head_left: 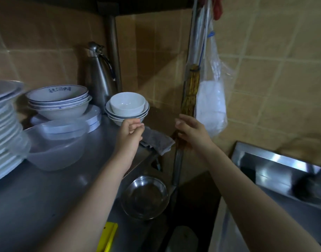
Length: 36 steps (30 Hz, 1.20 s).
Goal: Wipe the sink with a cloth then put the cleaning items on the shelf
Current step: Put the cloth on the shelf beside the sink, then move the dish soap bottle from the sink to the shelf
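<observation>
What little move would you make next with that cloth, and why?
Probably the left hand should nudge the grey folded cloth further onto the bare steel shelf. The cloth lies at the shelf's corner, one end seemingly drooping over the edge above the round metal bowl, and that hand hovers right beside it.

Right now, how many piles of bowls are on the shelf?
2: a wide pile beside the plates, a small pile by the flask. Others may be hidden.
</observation>
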Each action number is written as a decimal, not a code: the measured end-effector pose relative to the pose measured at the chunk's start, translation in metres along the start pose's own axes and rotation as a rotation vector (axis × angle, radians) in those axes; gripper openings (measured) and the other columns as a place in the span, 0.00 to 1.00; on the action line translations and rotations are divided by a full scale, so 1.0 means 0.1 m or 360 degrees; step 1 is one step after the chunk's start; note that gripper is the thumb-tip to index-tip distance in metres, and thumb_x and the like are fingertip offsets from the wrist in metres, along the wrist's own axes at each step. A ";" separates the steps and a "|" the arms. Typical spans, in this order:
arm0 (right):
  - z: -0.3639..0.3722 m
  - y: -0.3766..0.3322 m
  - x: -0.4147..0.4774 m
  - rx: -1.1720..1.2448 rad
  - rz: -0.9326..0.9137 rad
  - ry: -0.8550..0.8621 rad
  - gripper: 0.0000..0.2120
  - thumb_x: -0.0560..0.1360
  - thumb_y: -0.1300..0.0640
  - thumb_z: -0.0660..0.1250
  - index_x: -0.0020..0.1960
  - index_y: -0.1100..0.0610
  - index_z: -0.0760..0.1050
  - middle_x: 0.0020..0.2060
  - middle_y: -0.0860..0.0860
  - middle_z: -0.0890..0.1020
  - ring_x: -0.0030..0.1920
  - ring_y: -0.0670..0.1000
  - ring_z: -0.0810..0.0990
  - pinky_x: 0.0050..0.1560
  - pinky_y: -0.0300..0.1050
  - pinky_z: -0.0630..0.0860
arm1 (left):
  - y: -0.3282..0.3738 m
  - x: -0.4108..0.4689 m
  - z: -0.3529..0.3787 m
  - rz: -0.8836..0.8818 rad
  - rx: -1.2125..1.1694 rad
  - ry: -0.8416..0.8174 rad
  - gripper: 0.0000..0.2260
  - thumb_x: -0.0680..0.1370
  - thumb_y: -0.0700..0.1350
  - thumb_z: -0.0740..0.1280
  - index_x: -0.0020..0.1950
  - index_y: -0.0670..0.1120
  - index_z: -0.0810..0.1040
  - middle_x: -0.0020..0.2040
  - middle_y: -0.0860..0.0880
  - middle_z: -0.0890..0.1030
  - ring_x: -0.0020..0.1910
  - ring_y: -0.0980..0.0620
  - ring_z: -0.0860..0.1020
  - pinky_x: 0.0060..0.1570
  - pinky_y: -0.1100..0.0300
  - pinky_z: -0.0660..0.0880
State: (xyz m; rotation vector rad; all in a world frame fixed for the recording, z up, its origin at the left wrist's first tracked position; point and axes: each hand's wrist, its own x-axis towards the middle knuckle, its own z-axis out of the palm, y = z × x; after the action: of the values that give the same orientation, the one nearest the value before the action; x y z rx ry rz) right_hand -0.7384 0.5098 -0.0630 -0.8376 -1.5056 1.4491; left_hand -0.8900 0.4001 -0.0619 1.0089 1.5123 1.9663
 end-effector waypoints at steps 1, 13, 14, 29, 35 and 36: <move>-0.08 -0.04 -0.05 0.0023 0.0007 0.0020 0.18 0.74 0.56 0.68 0.63 0.52 0.71 0.58 0.50 0.79 0.60 0.49 0.76 0.61 0.48 0.73 | -0.01 -0.01 0.06 -0.0003 -0.0018 -0.0044 0.08 0.77 0.37 0.62 0.47 0.50 0.72 0.46 0.53 0.78 0.48 0.58 0.76 0.49 0.61 0.74; -1.34 -0.21 -0.85 0.0005 -0.0025 0.0336 0.26 0.76 0.54 0.66 0.72 0.52 0.63 0.63 0.51 0.75 0.63 0.52 0.74 0.64 0.52 0.70 | 0.06 -0.42 0.90 -0.0089 -0.0098 -0.0404 0.08 0.76 0.39 0.65 0.48 0.52 0.75 0.51 0.52 0.79 0.52 0.59 0.76 0.50 0.61 0.73; -1.45 -0.22 -0.95 -0.0004 -0.0038 0.0366 0.27 0.76 0.53 0.66 0.73 0.51 0.62 0.64 0.51 0.75 0.63 0.51 0.74 0.62 0.49 0.71 | 0.07 -0.51 1.00 -0.0097 -0.0109 -0.0426 0.08 0.76 0.40 0.65 0.48 0.53 0.75 0.51 0.52 0.79 0.52 0.59 0.76 0.50 0.61 0.73; -3.42 -0.50 -3.13 -0.0155 -0.0005 0.0950 0.27 0.76 0.54 0.65 0.73 0.53 0.62 0.64 0.49 0.73 0.60 0.48 0.73 0.59 0.47 0.71 | 0.29 -2.58 2.93 -0.0248 -0.0302 -0.0926 0.09 0.76 0.38 0.64 0.54 0.48 0.72 0.55 0.49 0.77 0.54 0.55 0.75 0.53 0.58 0.73; -4.06 -0.41 -3.74 -0.0068 0.0049 0.1225 0.25 0.75 0.54 0.66 0.70 0.53 0.66 0.58 0.46 0.76 0.61 0.51 0.74 0.56 0.46 0.71 | 0.36 -3.19 3.62 -0.0321 -0.0337 -0.1200 0.08 0.76 0.39 0.64 0.48 0.52 0.73 0.53 0.50 0.77 0.51 0.58 0.75 0.57 0.54 0.72; -4.16 -0.40 -3.79 -0.0068 0.0062 0.1252 0.25 0.75 0.54 0.66 0.70 0.53 0.65 0.60 0.48 0.76 0.62 0.53 0.75 0.55 0.46 0.71 | 0.35 -3.26 3.72 -0.0330 -0.0339 -0.1227 0.08 0.76 0.38 0.64 0.48 0.52 0.73 0.53 0.50 0.77 0.50 0.58 0.75 0.57 0.54 0.71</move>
State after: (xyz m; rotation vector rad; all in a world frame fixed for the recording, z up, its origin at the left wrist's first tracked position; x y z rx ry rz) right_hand -0.2033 0.3336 -0.0918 -1.2761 -0.9189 0.9307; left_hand -0.3947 0.3812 -0.0693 1.2538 0.9096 1.3169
